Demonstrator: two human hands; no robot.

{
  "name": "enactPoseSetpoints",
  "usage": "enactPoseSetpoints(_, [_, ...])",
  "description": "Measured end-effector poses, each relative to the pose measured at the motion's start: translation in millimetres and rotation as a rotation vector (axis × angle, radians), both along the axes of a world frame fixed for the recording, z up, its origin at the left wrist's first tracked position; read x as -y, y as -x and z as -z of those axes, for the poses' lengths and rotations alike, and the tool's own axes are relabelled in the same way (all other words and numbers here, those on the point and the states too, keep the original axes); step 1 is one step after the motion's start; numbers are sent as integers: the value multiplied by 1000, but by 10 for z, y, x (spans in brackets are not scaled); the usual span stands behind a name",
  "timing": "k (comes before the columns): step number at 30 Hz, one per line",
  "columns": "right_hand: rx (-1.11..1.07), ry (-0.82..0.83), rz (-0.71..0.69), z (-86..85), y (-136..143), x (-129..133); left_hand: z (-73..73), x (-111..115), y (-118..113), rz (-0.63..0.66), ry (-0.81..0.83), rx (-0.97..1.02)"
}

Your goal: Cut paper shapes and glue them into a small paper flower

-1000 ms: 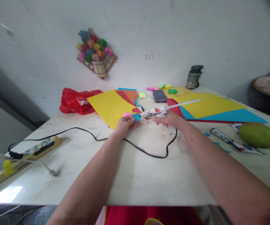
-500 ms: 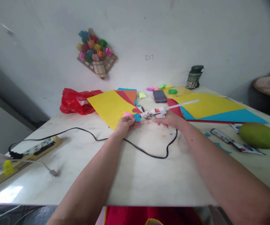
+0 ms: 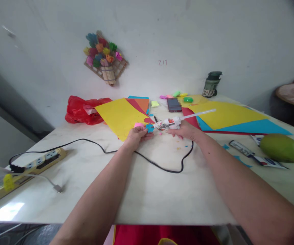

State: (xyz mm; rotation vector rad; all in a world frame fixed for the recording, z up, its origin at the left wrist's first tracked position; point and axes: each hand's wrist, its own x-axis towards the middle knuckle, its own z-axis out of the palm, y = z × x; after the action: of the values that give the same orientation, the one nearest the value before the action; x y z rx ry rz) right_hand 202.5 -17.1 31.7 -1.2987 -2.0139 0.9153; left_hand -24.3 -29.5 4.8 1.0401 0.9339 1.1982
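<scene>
Between its fingertips my left hand (image 3: pixel 137 135) holds a small blue paper piece (image 3: pixel 150 128). My right hand (image 3: pixel 184 130) is wrapped round a white glue gun (image 3: pixel 168 123), whose nozzle points left and meets the edge of the blue piece. A long clear glue stick (image 3: pixel 200 113) sticks out of the gun's back. Just behind my left fingers lies something pink (image 3: pixel 139 125), beside a yellow sheet (image 3: pixel 121 117). From below my right hand a black cord (image 3: pixel 159 166) runs left across the table.
A power strip (image 3: pixel 39 162) lies at the left, a red plastic bag (image 3: pixel 81 110) at the back left. Yellow and blue sheets (image 3: pixel 228 114), a dark bottle (image 3: pixel 212 84) and a green fruit (image 3: pixel 282 148) are on the right. A phone-like dark object (image 3: pixel 174 105) lies behind the gun.
</scene>
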Motion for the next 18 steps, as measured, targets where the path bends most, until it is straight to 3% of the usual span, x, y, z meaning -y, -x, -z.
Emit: enactPoseSetpoints(18, [5, -6, -15, -39, -2, 22, -2, 6, 4, 7, -19, 8])
